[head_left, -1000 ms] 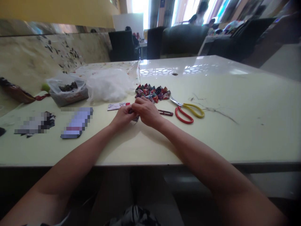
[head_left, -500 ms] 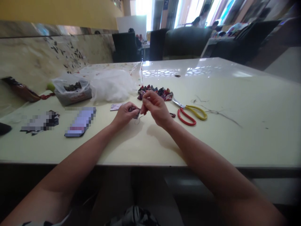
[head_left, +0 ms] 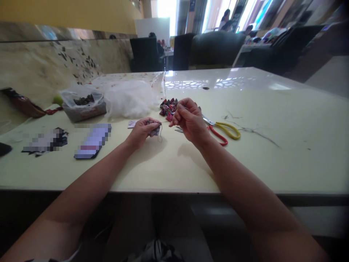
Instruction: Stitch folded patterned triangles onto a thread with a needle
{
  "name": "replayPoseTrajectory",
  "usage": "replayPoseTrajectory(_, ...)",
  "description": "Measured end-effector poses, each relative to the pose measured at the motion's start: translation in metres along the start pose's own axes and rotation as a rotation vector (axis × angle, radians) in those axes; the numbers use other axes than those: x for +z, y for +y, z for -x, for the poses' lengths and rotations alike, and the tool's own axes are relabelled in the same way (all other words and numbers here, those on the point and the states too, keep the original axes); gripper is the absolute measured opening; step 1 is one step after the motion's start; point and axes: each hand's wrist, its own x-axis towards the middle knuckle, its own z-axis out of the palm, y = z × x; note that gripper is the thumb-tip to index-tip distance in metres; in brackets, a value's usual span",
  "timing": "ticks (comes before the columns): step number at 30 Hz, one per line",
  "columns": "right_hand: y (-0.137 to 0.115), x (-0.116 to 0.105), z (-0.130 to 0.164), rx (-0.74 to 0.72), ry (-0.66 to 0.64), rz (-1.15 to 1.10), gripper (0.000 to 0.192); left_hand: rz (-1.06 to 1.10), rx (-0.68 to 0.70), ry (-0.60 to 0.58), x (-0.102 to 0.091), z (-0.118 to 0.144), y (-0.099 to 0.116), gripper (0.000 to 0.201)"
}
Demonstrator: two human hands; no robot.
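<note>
1. Since the earlier frame the right hand has lifted up and away from the left hand; the two were pressed together then and now stand apart, which reads as a stitch being drawn out.
2. The left hand is closed on a small fabric piece, held just above the table, left of the scissors.
3. A thread loops down from the piece; its run toward the right hand is too fine to trace.
4. Right hand: fingers pinched narrow, as on a needle; the needle itself cannot be made out.
5. A pile of coloured folded pieces lies just behind the right hand, left of the scissors.
6. A small clipper shows partly beneath the right hand.
7. Further left of the scissors: white stuffing and a bagged box of scraps.
8. Loose threads lie right of the scissors.
</note>
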Motion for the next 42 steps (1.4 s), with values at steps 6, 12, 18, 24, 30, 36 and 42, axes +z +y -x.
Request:
replayPoseTrajectory(6,0.0,0.003,0.001,-0.01,-0.027,-0.006,0.042,0.077,-0.07,-0.02,0.001,0.002,0.004,0.027)
replayPoseTrajectory(12,0.002,0.005,0.001,-0.012,-0.055,-0.021,0.041,0.145,-0.081,-0.066,0.002,0.002,0.006,0.029)
replayPoseTrajectory(18,0.001,0.004,0.001,-0.016,-0.067,-0.035,0.04,0.153,-0.074,-0.109,0.0,0.002,0.004,0.028)
replayPoseTrajectory(24,0.001,0.005,0.001,-0.017,-0.058,-0.049,0.04,0.172,-0.066,-0.091,0.002,0.002,0.005,0.03)
replayPoseTrajectory(30,0.002,0.004,0.0,-0.011,-0.059,-0.041,0.041,0.168,-0.064,-0.087,0.003,0.002,0.005,0.036)
replayPoseTrajectory(36,0.004,0.003,-0.001,-0.028,-0.043,-0.015,0.041,0.141,-0.047,-0.014,0.004,0.001,0.002,0.037)
replayPoseTrajectory(42,-0.007,-0.003,-0.004,-0.05,0.107,0.08,0.034,-0.022,0.069,0.154,-0.001,-0.003,-0.003,0.028)
